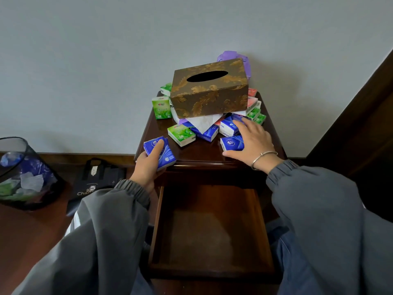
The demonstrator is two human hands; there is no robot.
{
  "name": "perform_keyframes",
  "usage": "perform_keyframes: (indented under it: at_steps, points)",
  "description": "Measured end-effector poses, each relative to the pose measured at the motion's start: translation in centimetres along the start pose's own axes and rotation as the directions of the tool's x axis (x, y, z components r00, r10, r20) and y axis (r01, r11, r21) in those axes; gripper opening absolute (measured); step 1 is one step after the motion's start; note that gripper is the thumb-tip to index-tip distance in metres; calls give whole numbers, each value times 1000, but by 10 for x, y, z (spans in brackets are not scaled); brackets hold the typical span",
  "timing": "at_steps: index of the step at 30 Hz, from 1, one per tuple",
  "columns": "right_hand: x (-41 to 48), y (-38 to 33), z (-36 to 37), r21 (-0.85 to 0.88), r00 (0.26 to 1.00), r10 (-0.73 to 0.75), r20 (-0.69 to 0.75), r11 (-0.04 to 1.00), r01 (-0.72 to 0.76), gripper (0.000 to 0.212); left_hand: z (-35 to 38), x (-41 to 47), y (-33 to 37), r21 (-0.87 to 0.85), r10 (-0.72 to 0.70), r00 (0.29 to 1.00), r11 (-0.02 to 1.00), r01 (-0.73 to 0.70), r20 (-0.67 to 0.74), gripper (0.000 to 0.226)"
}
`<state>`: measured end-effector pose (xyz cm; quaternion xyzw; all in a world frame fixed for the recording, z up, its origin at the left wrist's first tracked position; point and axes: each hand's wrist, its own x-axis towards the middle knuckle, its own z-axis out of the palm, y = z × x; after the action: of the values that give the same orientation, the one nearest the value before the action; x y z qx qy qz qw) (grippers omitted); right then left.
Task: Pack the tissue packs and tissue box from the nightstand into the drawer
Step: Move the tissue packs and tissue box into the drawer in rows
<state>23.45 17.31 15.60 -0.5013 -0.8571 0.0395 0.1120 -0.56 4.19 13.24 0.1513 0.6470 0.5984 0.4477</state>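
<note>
single head-worn wide-angle view, looking forward and down from close above the nightstand point(202, 151) and its open drawer point(210, 226), facing the wall point(106, 60).

- A bedroom corner in a home or lodging: a small dark wooden desk point(198, 152), built like a nightstand, stands against a plain pale wall point(85, 60), its single drawer point(210, 226) pulled open.
- On the desk sit a gold-leaf patterned tissue box point(209, 88) and pocket tissue packs point(181, 135).
- Left of the desk, on the wooden floor point(27, 231), stand a lined mesh wastebasket point(25, 173) and a black tote bag point(97, 179).
- Right of the desk rises dark wood panelling point(361, 116).
</note>
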Motion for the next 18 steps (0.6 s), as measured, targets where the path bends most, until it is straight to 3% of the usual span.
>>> perform_keyframes:
  at_steps: [5,14,18]
  points:
    - [21,-3,8,-60,990,18,143,998,-10,107,-2,6,1,62,-2,1000,998,1,23,53]
    - [5,3,8,-89,980,-199,32,976,201,86,1,11,-1,144,16,1000,990,-14,-10,60]
    - [3,1,12,-126,967,-254,12,959,254,91,-1,10,-1,150,16,1000,989,-17,6,59]
